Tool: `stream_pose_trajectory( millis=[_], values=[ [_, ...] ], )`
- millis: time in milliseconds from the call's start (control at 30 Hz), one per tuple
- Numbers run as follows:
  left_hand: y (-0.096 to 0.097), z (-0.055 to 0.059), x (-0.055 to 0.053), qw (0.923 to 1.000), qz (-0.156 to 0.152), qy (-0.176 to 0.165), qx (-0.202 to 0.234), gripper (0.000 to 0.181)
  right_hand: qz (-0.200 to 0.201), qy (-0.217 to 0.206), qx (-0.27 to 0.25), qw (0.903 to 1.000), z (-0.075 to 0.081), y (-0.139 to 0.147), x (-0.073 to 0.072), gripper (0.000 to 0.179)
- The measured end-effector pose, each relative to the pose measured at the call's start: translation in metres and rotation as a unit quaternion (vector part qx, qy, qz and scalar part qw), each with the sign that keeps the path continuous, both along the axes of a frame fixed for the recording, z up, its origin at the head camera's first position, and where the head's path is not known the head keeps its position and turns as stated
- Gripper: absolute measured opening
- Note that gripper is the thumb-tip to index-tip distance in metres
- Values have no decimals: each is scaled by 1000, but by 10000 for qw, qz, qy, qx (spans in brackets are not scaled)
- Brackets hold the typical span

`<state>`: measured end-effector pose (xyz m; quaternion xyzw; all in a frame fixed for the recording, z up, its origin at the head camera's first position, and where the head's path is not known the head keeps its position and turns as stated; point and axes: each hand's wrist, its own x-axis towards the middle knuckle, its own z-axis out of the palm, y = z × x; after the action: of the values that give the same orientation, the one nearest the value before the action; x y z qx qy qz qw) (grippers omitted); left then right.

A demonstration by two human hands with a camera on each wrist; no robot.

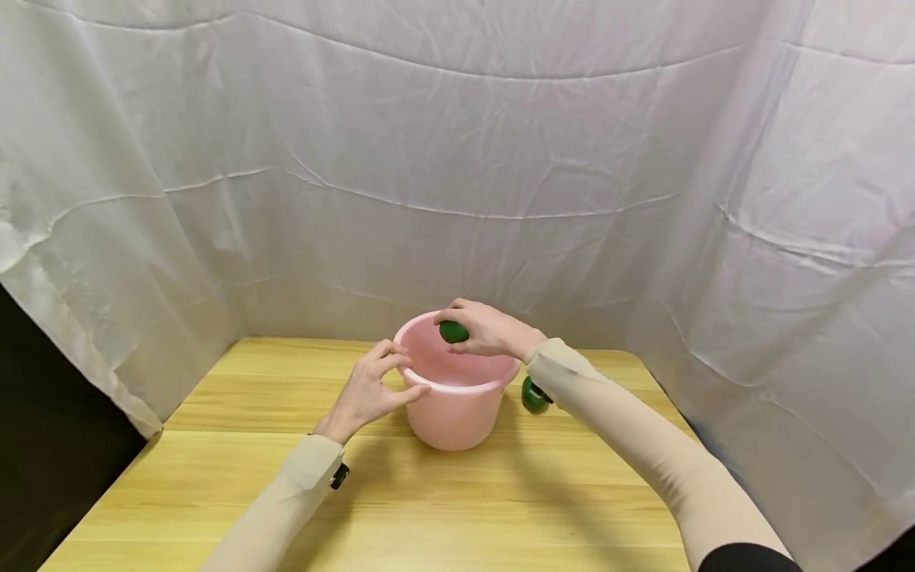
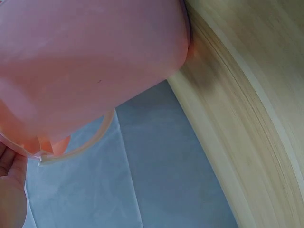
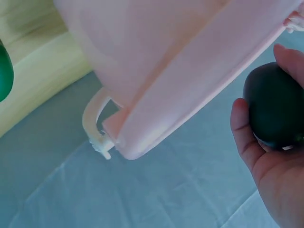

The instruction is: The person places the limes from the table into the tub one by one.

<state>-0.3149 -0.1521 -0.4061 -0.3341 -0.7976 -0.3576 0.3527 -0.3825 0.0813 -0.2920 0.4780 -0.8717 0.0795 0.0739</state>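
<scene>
The left hand [image 1: 367,396] grips the near-left rim of a pink bucket [image 1: 454,419] standing upright on the wooden counter [image 1: 200,445], while the right hand [image 1: 489,330] holds a dark green rounded object [image 1: 453,331] over the bucket's mouth. A second green object [image 1: 530,398] sits on the counter just right of the bucket, partly hidden by the right wrist; pale creased curtains [image 1: 443,159] hang behind.

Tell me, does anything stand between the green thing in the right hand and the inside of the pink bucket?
Nothing visible does: the right hand holds the green object above the open pink bucket, and the left hand grips its rim, off to the left.
</scene>
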Motion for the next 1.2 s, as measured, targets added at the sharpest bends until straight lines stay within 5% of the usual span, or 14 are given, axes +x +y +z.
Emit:
stream_pose_trajectory(
  millis=[333,667,1200],
  values=[
    [3,-1,-3,10000,-39,13,-7,33,68,37,414,9991,6,-16,-4,51],
    [1,-3,-1,10000,17,-37,25,34,-318,-496,748,9955,-1,-34,-8,53],
    [0,-2,-1,10000,6,-55,47,33,-421,-530,843,9941,0,-37,-7,56]
  ],
)
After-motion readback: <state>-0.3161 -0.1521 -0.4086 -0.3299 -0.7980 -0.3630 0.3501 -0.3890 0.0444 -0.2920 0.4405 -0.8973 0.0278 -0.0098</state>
